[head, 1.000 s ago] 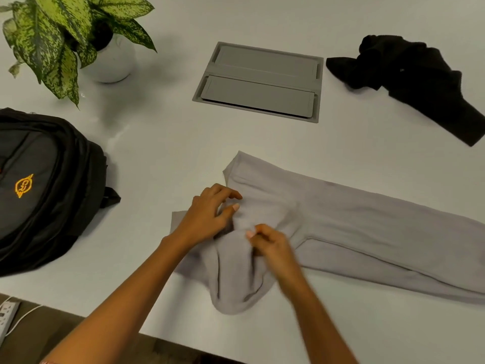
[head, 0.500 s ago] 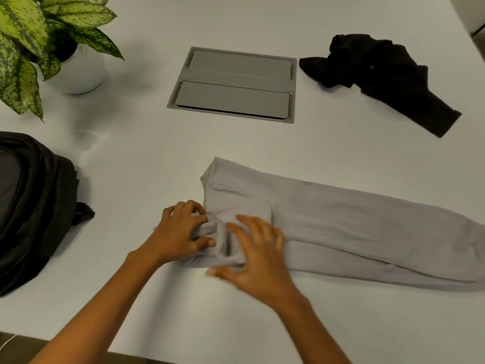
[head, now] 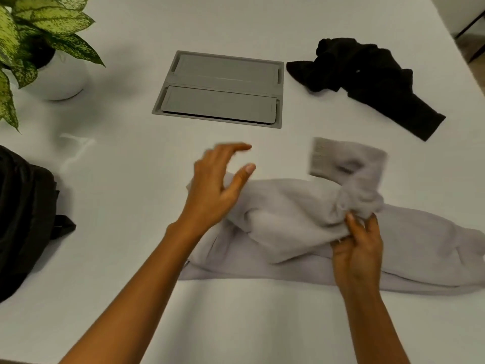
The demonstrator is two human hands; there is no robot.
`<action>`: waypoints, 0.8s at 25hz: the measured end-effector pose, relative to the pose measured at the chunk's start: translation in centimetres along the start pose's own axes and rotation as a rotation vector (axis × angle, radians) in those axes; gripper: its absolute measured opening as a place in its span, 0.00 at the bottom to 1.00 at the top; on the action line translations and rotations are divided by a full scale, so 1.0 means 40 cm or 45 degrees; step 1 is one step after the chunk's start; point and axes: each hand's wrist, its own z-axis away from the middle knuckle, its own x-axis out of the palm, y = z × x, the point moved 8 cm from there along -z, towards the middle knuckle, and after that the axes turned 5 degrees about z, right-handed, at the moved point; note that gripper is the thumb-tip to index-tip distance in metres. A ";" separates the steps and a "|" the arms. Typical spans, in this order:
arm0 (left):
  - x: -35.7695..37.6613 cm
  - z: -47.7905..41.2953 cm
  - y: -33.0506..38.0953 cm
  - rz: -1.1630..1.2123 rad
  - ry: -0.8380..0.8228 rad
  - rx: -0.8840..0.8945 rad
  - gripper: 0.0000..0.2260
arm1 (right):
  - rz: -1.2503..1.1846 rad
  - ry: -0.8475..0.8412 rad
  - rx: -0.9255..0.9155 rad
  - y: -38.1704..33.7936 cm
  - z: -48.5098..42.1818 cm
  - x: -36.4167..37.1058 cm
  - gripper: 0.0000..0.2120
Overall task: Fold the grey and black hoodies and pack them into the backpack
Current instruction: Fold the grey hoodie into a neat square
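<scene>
Right hand (head: 358, 248) pinches the grey hoodie (head: 288, 222), sleeve raised. Left hand (head: 217, 187) hovers spread, holding nothing, at its left end.

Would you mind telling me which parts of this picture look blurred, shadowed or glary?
In the head view, motion blur smears the raised cuff of the grey hoodie and softens the left hand. The right hand pinching the fabric is slightly soft. The black hoodie and grey hatch look crisper. A soft shadow lies beside the plant pot, and a pale glare streak marks the table near the backpack.
</scene>
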 end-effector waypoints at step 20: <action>0.215 0.143 -0.326 -0.595 -0.586 -0.212 0.45 | -0.238 0.207 -0.142 -0.247 -0.169 -0.269 0.31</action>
